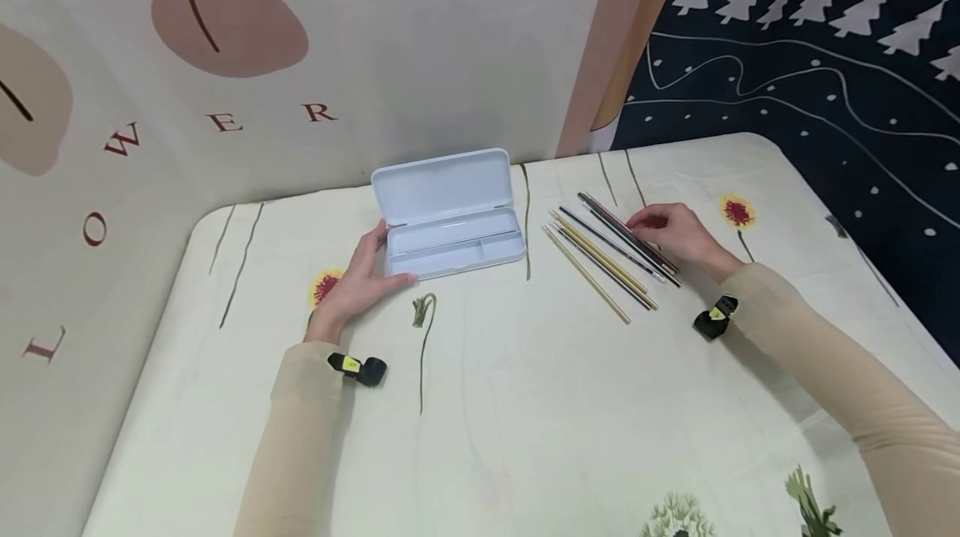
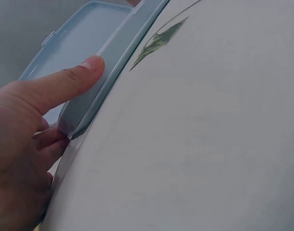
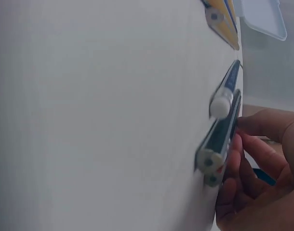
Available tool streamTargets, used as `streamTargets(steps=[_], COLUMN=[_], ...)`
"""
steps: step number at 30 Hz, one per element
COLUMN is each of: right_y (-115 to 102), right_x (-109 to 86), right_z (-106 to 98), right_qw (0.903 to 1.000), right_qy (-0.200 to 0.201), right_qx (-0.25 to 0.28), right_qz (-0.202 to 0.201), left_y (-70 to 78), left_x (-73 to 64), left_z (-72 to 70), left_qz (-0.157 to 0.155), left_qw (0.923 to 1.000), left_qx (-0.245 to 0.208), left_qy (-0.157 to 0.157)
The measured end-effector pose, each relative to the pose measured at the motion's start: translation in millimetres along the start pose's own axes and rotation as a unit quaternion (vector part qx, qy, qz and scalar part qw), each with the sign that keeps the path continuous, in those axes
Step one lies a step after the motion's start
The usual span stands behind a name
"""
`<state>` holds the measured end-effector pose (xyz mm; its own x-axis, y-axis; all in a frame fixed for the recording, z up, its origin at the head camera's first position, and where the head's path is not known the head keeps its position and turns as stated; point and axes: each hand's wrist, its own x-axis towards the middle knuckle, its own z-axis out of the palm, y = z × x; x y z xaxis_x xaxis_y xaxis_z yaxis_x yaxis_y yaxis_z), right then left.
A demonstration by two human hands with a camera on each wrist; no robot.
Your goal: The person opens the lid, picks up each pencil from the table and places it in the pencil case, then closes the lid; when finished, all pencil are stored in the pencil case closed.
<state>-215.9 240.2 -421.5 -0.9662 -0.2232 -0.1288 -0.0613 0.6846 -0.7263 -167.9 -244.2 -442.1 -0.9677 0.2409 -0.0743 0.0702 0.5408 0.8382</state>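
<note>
While the left hand [image 1: 358,280] grips the case [image 1: 450,228], the right hand [image 1: 681,233], its hold unclear, seems to be picking at dark pencils [image 1: 622,229], calling next for a clean pinch.

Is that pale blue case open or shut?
Open: its lid stands raised at the back, and the head view shows straight into the divided tray.

Case [image 2: 120,45] partly outside left wrist view
</note>
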Motion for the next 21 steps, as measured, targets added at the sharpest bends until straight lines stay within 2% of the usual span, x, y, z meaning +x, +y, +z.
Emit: streamTargets(steps=[6,15,21], right_y=[-7.5,-7.7,-4.9], right_x=[2.0,4.3,3.8], right_z=[5.5,8.3,7.4], right_qw=[0.9993,0.9993,0.9995], right_qy=[0.006,0.012,0.018], right_qx=[-0.016,-0.015,-0.014], right_qz=[0.034,0.031,0.024], left_y=[2.1,-0.9,0.0], left_x=[-0.4,0.6,-0.2], left_z=[1.1,1.4,1.6], left_qz=[-0.004,-0.011,-0.03], left_qw=[0.9999,0.9997,0.9991], left_qx=[-0.009,0.014,0.024], left_qy=[0.009,0.016,0.013])
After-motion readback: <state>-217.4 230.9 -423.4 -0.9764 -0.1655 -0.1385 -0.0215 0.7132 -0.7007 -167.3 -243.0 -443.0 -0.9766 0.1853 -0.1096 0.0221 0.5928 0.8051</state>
